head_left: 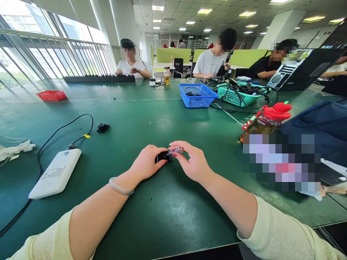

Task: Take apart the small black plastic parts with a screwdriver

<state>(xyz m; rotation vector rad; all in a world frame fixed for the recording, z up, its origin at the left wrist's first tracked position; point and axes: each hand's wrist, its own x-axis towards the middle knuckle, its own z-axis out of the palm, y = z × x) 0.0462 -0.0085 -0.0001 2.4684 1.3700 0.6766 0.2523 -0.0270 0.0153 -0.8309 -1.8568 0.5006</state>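
Over the green tabletop (pixel 173 213), both of my hands meet in front of me. My left hand (pixel 146 163), with a pale bangle at its wrist, has its thumb and fingers closed on a small black part (pixel 164 156) low over the table. A slim, see-through piece with a brownish end (pixel 177 151) is pinched between the thumb and fingers of my right hand (pixel 193 162). Its tip reaches the black part; whether the two are joined I cannot tell. My fingers partly hide both things.
At left lie a white power bank (pixel 58 173) with a black cable and a small black object (pixel 103 127). Farther back are a red tray (pixel 51 95), a blue basket (pixel 198 95) and a green basket (pixel 240 94) of cables. A red-lidded bottle (pixel 264 121) stands right. People sit opposite.
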